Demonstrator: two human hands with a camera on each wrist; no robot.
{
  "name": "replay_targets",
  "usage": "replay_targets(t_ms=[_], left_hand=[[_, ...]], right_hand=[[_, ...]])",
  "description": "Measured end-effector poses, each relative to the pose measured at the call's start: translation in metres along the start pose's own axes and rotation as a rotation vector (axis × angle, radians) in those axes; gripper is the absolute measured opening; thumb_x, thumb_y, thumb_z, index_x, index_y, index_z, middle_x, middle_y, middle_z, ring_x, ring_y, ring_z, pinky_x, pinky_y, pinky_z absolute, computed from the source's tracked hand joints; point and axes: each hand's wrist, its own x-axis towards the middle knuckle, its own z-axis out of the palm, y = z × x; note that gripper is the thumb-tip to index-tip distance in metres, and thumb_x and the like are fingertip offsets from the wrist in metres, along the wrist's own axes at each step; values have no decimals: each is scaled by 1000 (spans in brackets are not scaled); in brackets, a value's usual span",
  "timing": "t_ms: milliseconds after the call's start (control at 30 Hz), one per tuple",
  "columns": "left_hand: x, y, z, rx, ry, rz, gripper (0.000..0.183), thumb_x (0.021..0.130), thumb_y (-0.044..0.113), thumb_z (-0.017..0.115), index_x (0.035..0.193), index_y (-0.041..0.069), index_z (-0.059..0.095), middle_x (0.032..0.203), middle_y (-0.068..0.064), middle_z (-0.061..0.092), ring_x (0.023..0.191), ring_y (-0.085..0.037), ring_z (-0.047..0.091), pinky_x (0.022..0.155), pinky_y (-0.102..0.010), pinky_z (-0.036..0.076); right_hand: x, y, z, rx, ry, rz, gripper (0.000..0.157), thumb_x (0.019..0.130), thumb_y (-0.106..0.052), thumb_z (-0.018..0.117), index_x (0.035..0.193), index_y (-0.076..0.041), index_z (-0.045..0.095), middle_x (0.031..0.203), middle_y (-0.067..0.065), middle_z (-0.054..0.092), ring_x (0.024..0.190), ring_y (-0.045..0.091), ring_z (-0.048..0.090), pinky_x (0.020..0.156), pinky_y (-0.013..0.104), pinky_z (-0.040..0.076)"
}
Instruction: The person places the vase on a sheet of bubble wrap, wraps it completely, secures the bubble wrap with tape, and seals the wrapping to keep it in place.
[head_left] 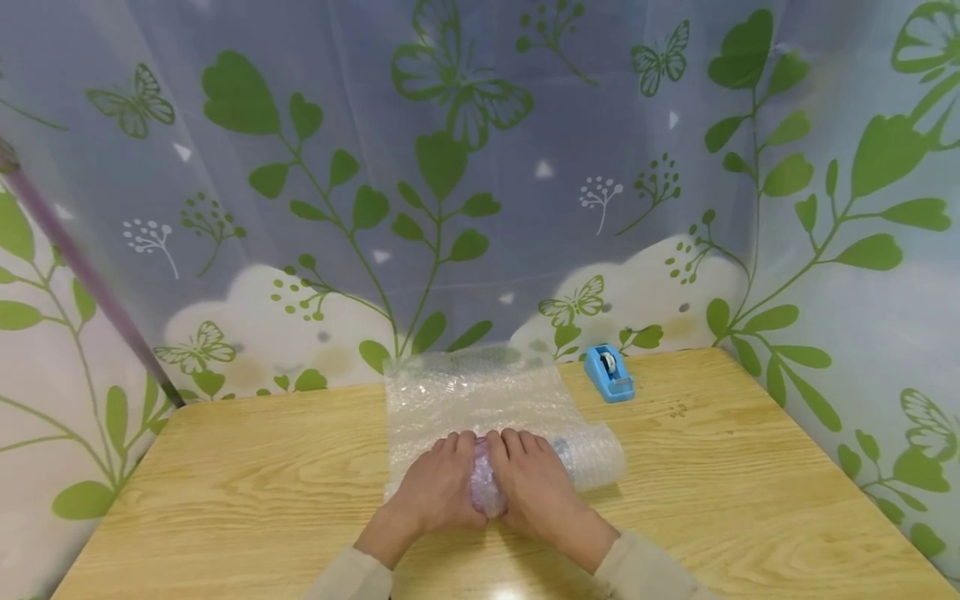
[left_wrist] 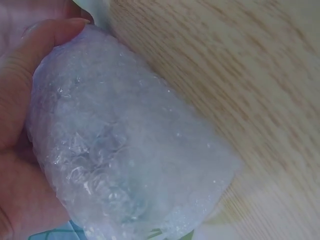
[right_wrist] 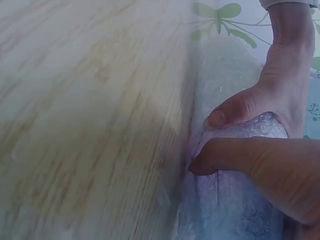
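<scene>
A roll of clear bubble wrap (head_left: 487, 482) lies across the table's near middle, with something purple showing through its layers. Its right end (head_left: 600, 458) sticks out past the hands and has a bluish patch inside. My left hand (head_left: 441, 485) grips the roll from the left, thumb on the near side and fingers over the top. Close beside it, my right hand (head_left: 534, 482) holds the roll the same way. In the right wrist view both thumbs press its side, with the right thumb (right_wrist: 215, 155) nearest. The wrapped object's shape is hidden.
Unrolled bubble wrap (head_left: 480, 387) spreads behind the roll to the table's back edge. A blue tape dispenser (head_left: 609, 375) stands at the back right of the wood-grain table (head_left: 262, 500). A leaf-patterned curtain (head_left: 450, 233) encloses the back and sides, with a pole (head_left: 82, 267) at left.
</scene>
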Motion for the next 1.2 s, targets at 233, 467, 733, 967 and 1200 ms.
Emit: replay_targets(t_ms=[233,467,733,967,1200], left_hand=[[-1,0,-3,-32,-34,21,85,53,37,85,120,2,45,97,-6,53,85,-20,54,75,-34,51],[-5,1,-7,-99,-71,35,85,54,38,85,120,1,45,96,-5,53,84,-17,54,73,-31,51],[-9,1,-7,-245,-123,36,80,56,38,84,116,4,45,94,1,51,82,-11,51,73,-26,49],[-13,0,-8,-323,-133,35,78,56,37,84,114,3,45,92,2,50,79,-9,51,70,-24,49],[-15,-3,-8,-379,-161,31,77,57,39,83,114,4,44,94,4,50,81,-8,52,72,-24,48]], right_hand=[[-3,-1,-7,27,-4,-5,83,56,-38,84,118,-1,45,99,12,53,88,26,55,77,36,50],[-6,-1,-13,69,-30,-18,83,56,-40,84,118,-1,46,98,11,54,86,25,55,74,35,51],[-7,-2,-22,91,-106,-33,82,59,-55,80,113,-2,47,91,9,53,80,24,54,68,35,50],[-5,-4,-29,112,-130,-50,80,59,-57,80,110,-4,48,89,7,52,77,23,53,65,34,49],[-2,-5,-34,141,-199,-52,79,60,-61,77,108,-5,49,87,6,50,75,23,52,62,34,48]])
